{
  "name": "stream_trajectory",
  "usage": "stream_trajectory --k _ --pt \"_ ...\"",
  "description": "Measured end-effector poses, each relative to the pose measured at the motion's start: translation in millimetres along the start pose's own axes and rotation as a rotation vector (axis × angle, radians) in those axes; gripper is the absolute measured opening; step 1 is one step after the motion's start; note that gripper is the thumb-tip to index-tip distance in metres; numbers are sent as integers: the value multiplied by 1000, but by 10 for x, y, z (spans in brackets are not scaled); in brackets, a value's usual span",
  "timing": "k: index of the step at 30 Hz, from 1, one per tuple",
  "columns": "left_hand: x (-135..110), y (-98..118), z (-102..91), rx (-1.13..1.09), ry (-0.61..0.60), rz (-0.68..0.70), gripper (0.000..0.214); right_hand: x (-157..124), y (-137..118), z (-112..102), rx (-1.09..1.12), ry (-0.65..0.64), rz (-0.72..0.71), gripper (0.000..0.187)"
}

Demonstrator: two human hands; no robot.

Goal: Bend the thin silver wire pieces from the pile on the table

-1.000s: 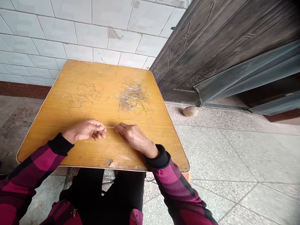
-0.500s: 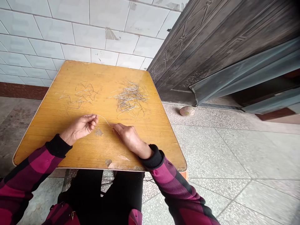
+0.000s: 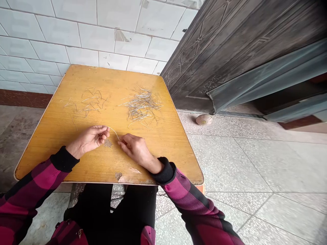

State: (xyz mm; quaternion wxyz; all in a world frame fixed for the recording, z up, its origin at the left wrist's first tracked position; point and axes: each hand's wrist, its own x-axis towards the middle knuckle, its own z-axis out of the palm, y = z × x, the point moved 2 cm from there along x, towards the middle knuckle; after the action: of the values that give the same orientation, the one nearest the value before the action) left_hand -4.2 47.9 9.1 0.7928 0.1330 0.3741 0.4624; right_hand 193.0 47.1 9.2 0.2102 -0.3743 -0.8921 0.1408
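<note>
A thin, pale wire (image 3: 114,131) arches between my two hands above the near half of the table. Its left part is pinched in the closed fingers of my left hand (image 3: 92,139), and a short bit shows below the palm. My right hand (image 3: 136,147) has its thumb and fingers closed at the wire's other end; the very tip is hidden there. Beyond my right hand lies a dense, tangled pile of thin wires (image 3: 143,103). A smaller, looser scatter of bent wires (image 3: 89,103) lies beyond my left hand.
The yellow wooden table (image 3: 109,80) has rounded corners and chipped patches near its front edge. White tiles (image 3: 81,34) cover the wall behind it. To the right stand a dark carved door (image 3: 217,51) and a hanging grey-green cloth (image 3: 268,75). A worn ball (image 3: 203,119) lies on the floor.
My right hand has shifted slightly left and its thumb has turned into view below the fingers. My left hand has edged a little right. The wire between them bends more steeply.
</note>
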Motion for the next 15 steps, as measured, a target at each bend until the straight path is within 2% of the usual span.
stream_trajectory --k 3,6,15 --pt "-14 -74 17 38 -55 -17 27 25 32 -8 -91 23 57 25" --pt "-39 -103 35 59 -71 -36 25 21 52 -12 -118 25 46 28" --pt "-42 -129 45 23 -45 -52 23 -4 73 6 -127 -10 32 25"
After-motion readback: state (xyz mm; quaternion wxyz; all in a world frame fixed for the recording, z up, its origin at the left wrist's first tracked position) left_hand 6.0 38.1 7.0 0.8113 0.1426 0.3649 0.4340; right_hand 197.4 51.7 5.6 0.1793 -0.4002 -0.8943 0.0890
